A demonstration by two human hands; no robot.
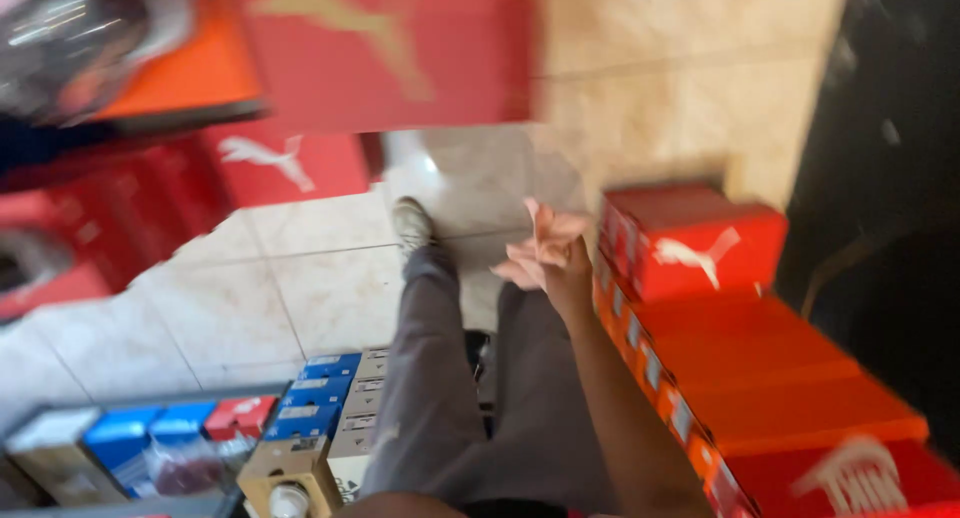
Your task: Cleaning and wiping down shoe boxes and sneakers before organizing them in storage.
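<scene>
Our right hand [545, 253] is up with fingers spread, holding nothing, just beside the left edge of the top red shoebox [695, 243]. That box sits on a row of orange-red boxes [770, 378] running along the right, tight against a dark wall [890, 228]. The left hand isn't in view, so we can't say what it's doing. Below us are grey trousers [450, 398] and one shoe [412, 223] on pale floor tiles [300, 288], with open tile ahead. Blue and tan boxes [320, 398] crowd the lower left, more red boxes [280, 163] the upper left. It's all pretty blurry.
</scene>
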